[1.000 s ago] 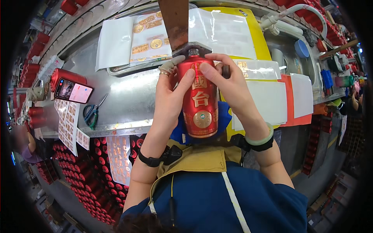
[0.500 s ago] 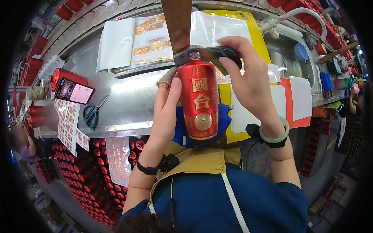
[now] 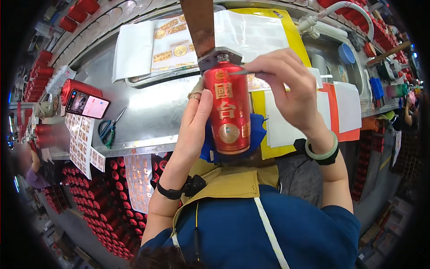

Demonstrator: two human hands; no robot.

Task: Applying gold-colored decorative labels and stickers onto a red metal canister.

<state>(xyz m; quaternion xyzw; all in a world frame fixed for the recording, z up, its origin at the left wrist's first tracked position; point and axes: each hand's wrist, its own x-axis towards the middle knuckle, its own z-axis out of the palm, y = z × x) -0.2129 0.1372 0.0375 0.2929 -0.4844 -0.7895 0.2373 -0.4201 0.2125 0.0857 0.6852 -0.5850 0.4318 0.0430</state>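
Note:
A red bottle (image 3: pixel 228 110) with gold markings and a round gold emblem stands upright in front of me, its top under a metal plate on a rusty brown bar (image 3: pixel 199 24). My left hand (image 3: pixel 195 119) wraps its left side, a ring on one finger. My right hand (image 3: pixel 289 87) is raised beside the bottle's shoulder, pinching a thin metal tool whose tip touches the bottle near the neck. A blue cloth (image 3: pixel 257 134) lies under the bottle.
A steel worktop (image 3: pixel 148 107) carries a phone (image 3: pixel 87 106) leaning on a red cylinder, green-handled scissors (image 3: pixel 107 130), sheets of gold stickers (image 3: pixel 172 42), white papers and a yellow sheet (image 3: pixel 268 150). Racks of red bottles (image 3: pixel 112 210) fill the space below left. Another person (image 3: pixel 33 172) works at far left.
My right hand has lifted off the bottle's top and shifted right, now pinching a thin tool at the neck. The left hand has slid down along the bottle's side.

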